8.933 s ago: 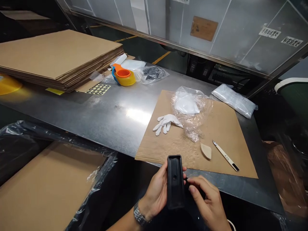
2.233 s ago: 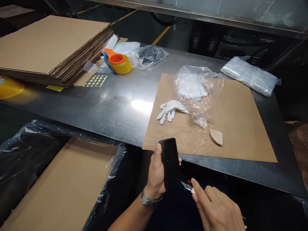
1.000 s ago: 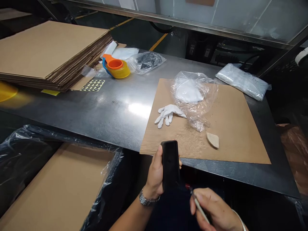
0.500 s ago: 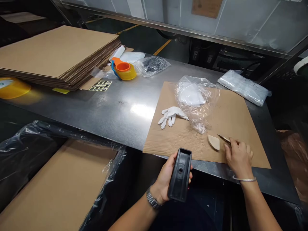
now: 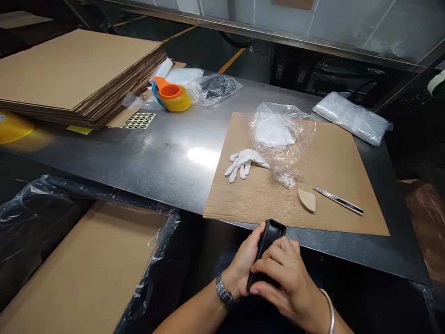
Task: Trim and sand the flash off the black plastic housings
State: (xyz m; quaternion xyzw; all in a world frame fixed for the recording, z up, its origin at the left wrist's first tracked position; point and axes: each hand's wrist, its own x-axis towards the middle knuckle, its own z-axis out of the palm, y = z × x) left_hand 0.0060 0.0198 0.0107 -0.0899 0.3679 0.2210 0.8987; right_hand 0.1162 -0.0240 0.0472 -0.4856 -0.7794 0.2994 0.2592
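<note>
Holding a black plastic part (image 5: 267, 246) in both hands, the person stands at the near edge of the big metal counter (image 5: 156, 157). The part looks like a long, shallow tray. It is in the air just in front of that edge, not on the counter.

On the far left corner sits a tall stack of flat cardboard (image 5: 73, 74). A single brown cardboard sheet (image 5: 333, 162) lies flat near the right end, reaching almost to the near edge. Below the counter on the left is a cardboard box lined with a black bag (image 5: 69, 260).

On the brown sheet lie a crinkly clear bag (image 5: 281, 139), a white glove (image 5: 243, 162), a thin knife (image 5: 339, 201) and a small tan wedge (image 5: 307, 200). The knife and the wedge are just beside each other. An orange and yellow tape roll (image 5: 173, 96) sits by the cardboard stack.

The left hand (image 5: 243, 264) grips the part from the left side, fingers closed around it. The right hand (image 5: 285, 278) wraps its fingers (image 5: 269, 266) over the front of the part, also closed on it.

It looks like the checking step: the knife is put down and both hands feel and turn the part. The next move likely calls for a slow turn in a firm grip, so that every edge can be looked over.
</note>
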